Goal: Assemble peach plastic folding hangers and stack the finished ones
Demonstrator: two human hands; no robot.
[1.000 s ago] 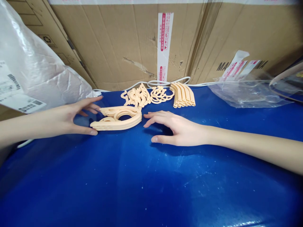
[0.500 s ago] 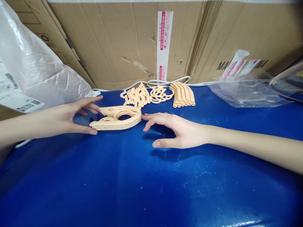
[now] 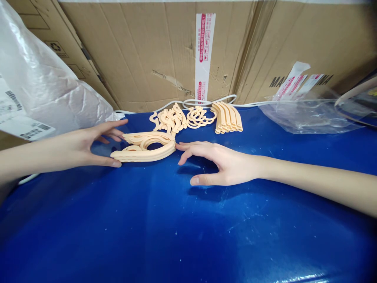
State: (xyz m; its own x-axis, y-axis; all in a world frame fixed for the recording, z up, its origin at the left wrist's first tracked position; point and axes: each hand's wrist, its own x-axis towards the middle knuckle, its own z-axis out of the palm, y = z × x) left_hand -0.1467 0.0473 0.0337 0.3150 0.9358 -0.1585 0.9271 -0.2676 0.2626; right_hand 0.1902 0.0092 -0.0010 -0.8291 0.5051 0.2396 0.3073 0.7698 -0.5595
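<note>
Head view, cream stack (image 3: pixel 147 156), between hands (image 3: pixel 84 146) (image 3: pixel 220 162)

Right hand (image 3: pixel 212 159) with some fingers hidden, left forearm (image 3: pixel 35 155) cut off by edge, lettering (image 3: pixel 276 82) part-hidden by tape (image 3: pixel 290 87), label print (image 3: pixel 33 133) unreadable

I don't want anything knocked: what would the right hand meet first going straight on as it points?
Most likely the nearest stack of cream pieces: the right hand points at its rounded end, though whether they touch is unclear.
</note>
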